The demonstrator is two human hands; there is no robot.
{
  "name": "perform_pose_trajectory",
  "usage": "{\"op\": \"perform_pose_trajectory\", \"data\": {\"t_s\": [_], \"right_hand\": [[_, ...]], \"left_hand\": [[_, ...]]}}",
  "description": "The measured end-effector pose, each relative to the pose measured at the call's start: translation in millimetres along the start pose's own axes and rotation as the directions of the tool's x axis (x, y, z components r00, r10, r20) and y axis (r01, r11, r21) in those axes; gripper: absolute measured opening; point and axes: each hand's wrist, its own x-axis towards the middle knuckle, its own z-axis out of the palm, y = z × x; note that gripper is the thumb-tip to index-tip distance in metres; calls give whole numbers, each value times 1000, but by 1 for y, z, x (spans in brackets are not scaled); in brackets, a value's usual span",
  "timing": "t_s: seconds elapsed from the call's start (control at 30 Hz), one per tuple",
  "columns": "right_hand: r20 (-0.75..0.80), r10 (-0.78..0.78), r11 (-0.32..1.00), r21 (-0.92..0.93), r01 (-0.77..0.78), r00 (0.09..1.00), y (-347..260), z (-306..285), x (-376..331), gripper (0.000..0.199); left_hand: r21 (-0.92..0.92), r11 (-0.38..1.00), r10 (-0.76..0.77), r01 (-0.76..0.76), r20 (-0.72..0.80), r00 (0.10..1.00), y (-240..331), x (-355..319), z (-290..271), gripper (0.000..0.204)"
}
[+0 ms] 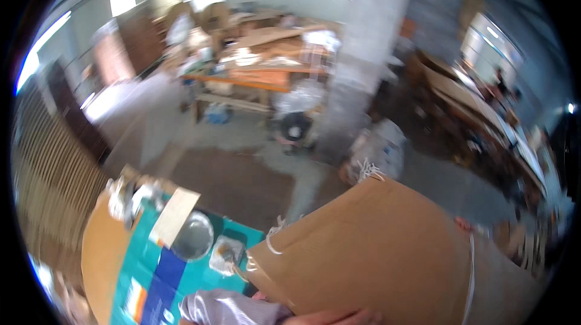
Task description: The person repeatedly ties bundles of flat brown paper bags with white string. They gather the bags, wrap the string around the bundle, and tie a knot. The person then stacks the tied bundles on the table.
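A large brown cardboard piece [363, 234], with white cords [275, 235] at its edges and corners, fills the lower right, tilted. My left hand [333, 317], below a light grey sleeve [227, 308], lies against its near side, partly cut off by the lower border. At the cardboard's far right edge, blurred fingers [463, 224] show, seemingly my right hand holding that edge; the rest of it is hidden. Left of the cardboard, a teal box [136, 264] bears a round metal bowl [193, 237] and a small tray holding a brush [227, 255].
Ribbed stacked sheets [54, 167] stand at the left. Beyond the damp floor [230, 180] are a cluttered workbench [260, 80] and a concrete pillar [360, 52]. A filled plastic bag [381, 149] sits by the pillar. A long loaded table [478, 110] runs along the right.
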Motion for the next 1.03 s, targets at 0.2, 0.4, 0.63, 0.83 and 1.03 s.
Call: {"op": "perform_pose_trajectory", "data": {"t_s": [0.2,0.4,0.63,0.83,1.03], "right_hand": [[425,-233,971,44,237,875,-141,-56,-54,63],[549,-311,914,-50,402,776,-244,-96,-134,61],[558,-376,778,-243,579,740,-336,-134,-237,59],[538,-390,662,-401,634,747,-383,-144,-286,57],[487,-411,567,-525,635,770,-339,-131,-358,56]], "left_hand": [[-394,917,5,67,179,984,-29,-34,12,61],[-573,806,-163,147,25,986,-86,-47,100,62],[-644,690,-304,330,155,940,-103,10,191,62],[-675,678,-213,293,201,956,-114,60,255,69],[-747,661,-33,67,61,998,-167,89,334,74]]}}
